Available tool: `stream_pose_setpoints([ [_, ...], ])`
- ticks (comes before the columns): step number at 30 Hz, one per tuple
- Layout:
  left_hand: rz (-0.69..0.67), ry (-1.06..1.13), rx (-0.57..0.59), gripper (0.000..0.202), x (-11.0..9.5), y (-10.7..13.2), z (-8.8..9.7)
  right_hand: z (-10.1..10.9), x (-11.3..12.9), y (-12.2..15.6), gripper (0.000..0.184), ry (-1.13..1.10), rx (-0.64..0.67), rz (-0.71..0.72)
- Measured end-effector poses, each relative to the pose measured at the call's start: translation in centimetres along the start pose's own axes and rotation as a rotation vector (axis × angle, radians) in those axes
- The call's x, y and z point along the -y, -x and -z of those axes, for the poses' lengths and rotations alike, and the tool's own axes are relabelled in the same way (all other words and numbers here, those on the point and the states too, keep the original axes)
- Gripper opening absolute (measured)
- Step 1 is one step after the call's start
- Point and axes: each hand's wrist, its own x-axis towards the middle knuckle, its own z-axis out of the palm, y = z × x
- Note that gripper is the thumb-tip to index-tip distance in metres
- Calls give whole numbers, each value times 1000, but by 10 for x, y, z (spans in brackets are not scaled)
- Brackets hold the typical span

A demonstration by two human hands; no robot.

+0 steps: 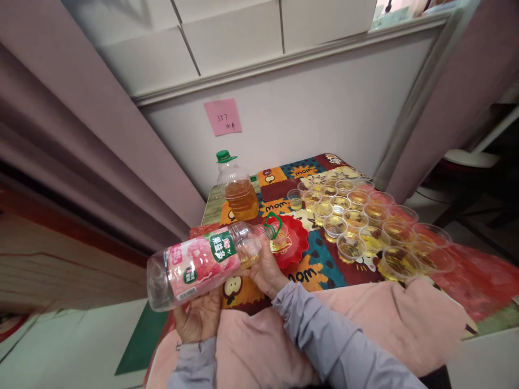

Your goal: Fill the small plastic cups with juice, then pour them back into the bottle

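Note:
My left hand (198, 317) grips the base end of a clear plastic bottle (203, 263) with a pink peach label, tipped nearly flat, mouth to the right. A little yellow liquid sits near its neck. My right hand (265, 270) is closed around a small clear cup (279, 237) at the bottle's mouth, over a red plate (295, 243). The bottle's green cap ring (272, 224) hangs by the mouth.
Several small clear cups of yellow liquid (365, 221) stand in rows on a colourful patterned tablecloth (320, 259). A second bottle with a green cap (237, 186) stands at the back, half full. A pink note (223, 116) is on the wall. Pink cloth (365, 308) covers my lap.

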Motion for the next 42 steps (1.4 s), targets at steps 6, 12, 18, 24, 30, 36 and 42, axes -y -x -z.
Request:
stream_pose_setpoints([
  [6,7,37,0,70,0,0,1,0,-1,0,58,-16,-26,8],
  [12,7,32,10,73,0,0,-1,0,0,0,59,-8,-2,4],
  [18,-18,2,8,73,2,2,-5,-1,1,2,55,-14,-30,-7],
  [24,3,15,-26,65,3,2,-9,-3,2,2,57,-16,-40,-8],
  [30,-4,18,-24,63,3,1,-10,-3,2,3,58,-12,-45,-6],
  [36,7,47,-4,62,3,1,-10,-3,2,3,57,-8,-1,-5],
  [42,-8,35,-16,62,4,1,-10,-2,2,2,60,3,0,-5],
])
